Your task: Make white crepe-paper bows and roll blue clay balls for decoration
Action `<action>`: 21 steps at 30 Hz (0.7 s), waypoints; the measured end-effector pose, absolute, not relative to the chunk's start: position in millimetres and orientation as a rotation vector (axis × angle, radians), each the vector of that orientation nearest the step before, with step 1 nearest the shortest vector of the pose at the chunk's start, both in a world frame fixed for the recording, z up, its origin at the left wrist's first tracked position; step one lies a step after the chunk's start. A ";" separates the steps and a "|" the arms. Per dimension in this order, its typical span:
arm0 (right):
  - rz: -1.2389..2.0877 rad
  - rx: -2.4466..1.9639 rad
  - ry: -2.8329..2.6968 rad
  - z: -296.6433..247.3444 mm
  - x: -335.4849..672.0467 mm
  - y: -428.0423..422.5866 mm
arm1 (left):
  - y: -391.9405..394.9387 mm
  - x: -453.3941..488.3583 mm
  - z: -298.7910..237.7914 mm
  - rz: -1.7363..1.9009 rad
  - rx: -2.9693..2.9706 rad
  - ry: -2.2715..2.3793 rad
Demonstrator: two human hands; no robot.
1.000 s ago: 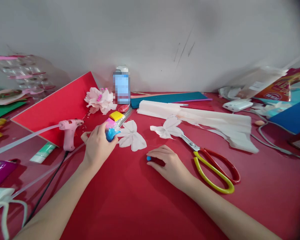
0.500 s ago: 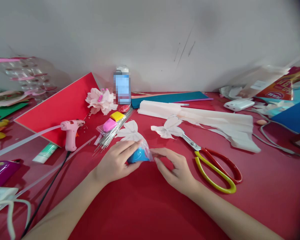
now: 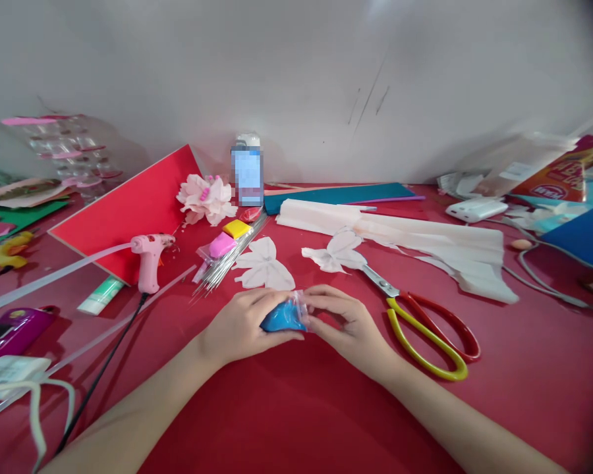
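Blue modelling clay [image 3: 282, 317] sits in a small clear plastic bag [image 3: 302, 308], held between my two hands above the red tabletop [image 3: 296, 415]. My left hand [image 3: 242, 322] cups it from the left, the fingers [image 3: 271, 300] curved over the top and pressed against the lump. My right hand [image 3: 348, 322] comes in from the other side, its fingers [image 3: 323, 293] bent and nearly closed, pinching the clear end of the bag. The clay looks smooth, bulging into a rounded wedge inside the plastic.

Just past my fingers lie a cut crepe-paper butterfly shape [image 3: 264, 266] and a bundle of thin wires [image 3: 227, 263], with pink and yellow clay packets [image 3: 230, 236] on it. To the right of my right hand are scissors [image 3: 425, 332] with red and yellow handles; left of my left hand is a pink hot glue gun [image 3: 151, 260]. Further beyond my fingers, a bottle's label [image 3: 247, 172] is blurred out, and the lettering on an orange packet [image 3: 553, 178] at far right is too small to read.
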State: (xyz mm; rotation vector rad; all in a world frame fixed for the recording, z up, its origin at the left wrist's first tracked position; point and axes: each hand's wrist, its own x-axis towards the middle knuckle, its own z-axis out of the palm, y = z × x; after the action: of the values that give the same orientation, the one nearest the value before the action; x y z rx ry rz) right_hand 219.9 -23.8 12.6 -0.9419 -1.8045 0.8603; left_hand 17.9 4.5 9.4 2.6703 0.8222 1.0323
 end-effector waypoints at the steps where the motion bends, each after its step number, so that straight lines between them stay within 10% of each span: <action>1: 0.890 -0.944 -1.829 12.9 221.1 -23.1 | 3.6 18.1 9.6 1.009 2.640 0.837; 21: 1.349 -1.230 -1.766 24.4 223.6 -29.5 | -14.3 29.5 8.5 1.103 2.391 1.013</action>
State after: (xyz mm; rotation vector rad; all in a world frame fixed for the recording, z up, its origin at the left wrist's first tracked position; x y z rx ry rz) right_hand 223.6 -29.5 24.4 -1.2304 -1.7664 1.3494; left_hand 29.5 -14.3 8.5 2.3914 1.0134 1.1033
